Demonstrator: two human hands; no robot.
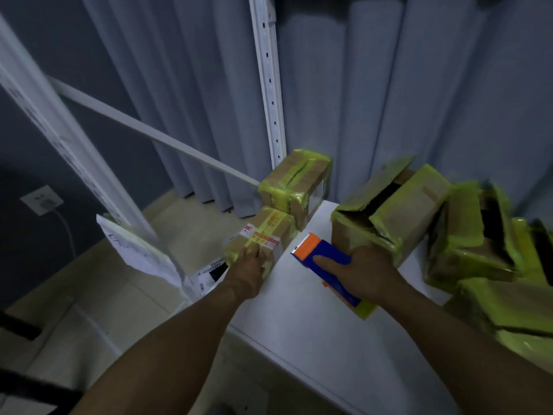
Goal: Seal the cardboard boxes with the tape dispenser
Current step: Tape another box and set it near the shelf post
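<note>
My right hand (pixel 363 272) grips a blue and orange tape dispenser (pixel 324 259) with a roll of yellow tape, held just above the white table (pixel 314 339). My left hand (pixel 250 266) rests on a small cardboard box (pixel 266 235) at the table's left edge; this box bears yellow tape and a red-printed strip. Behind it a second taped box (pixel 296 184) sits on top. To the right of the dispenser stands a larger box (pixel 389 211) with its top flaps open.
More yellow-taped boxes (pixel 478 235) crowd the table's right side, some with open flaps. A white shelf upright (pixel 269 85) and a slanting bar (pixel 149 130) stand behind, in front of grey curtains. White papers (pixel 134 250) lean on the floor at left, near a wall socket (pixel 42 200).
</note>
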